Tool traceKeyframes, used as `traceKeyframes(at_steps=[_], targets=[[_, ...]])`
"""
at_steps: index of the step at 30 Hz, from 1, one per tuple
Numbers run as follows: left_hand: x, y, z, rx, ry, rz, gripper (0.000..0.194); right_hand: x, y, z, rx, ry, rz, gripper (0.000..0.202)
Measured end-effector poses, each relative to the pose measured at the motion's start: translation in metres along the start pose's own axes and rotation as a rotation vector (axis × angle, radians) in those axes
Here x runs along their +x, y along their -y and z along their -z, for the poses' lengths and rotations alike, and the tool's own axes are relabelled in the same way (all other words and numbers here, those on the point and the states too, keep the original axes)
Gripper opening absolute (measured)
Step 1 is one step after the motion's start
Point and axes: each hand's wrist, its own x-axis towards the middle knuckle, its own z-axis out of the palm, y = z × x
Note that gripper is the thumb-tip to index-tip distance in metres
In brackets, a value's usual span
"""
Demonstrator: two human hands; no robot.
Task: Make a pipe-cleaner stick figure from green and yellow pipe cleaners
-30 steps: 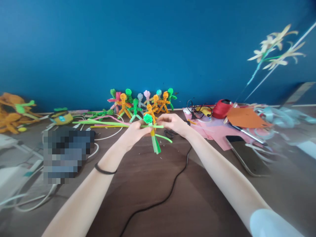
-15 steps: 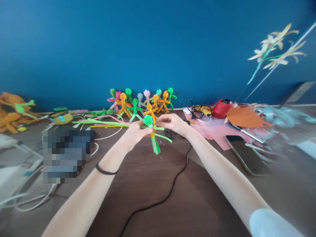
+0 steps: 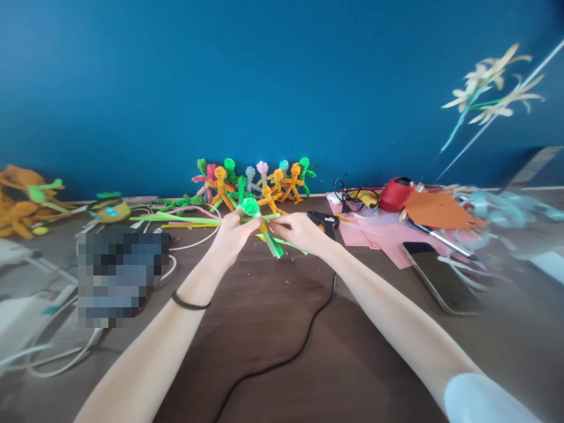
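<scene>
My left hand (image 3: 232, 234) is closed around the upper part of a pipe-cleaner figure with a coiled green head (image 3: 251, 206). The figure is tilted, its head toward the upper left and its green legs (image 3: 274, 247) sticking out at the lower right. My right hand (image 3: 303, 231) pinches the figure just below the head, where some yellow shows; the fingertips hide part of the body. Loose green and yellow pipe cleaners (image 3: 176, 218) lie on the table behind my left hand. Past my right hand is a black glue gun (image 3: 325, 220).
Small pipe-cleaner figures (image 3: 223, 187) stand along the blue wall. To the right are a red thread spool (image 3: 395, 195), orange sheet (image 3: 440, 210), pink paper (image 3: 388, 232) and a phone (image 3: 440, 279). A black cord (image 3: 282, 364) crosses the table; white cables (image 3: 66, 358) lie left.
Both hands have shifted slightly left with the figure, which has gone from nearly upright to tilted. My right fingers have moved down onto its body, and more of the glue gun shows.
</scene>
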Motion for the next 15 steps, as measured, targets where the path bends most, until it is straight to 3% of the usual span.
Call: traceKeyframes(at_steps=[8,15], targets=[[-0.004,-0.005,0.000,0.445,-0.086,-0.138,0.015,-0.006,0.023,0.006,-0.370,0.109,-0.035,0.030],[-0.009,-0.008,-0.006,0.603,-0.011,-0.199,0.011,-0.006,0.029,0.012,-0.394,0.116,0.007,0.028]])
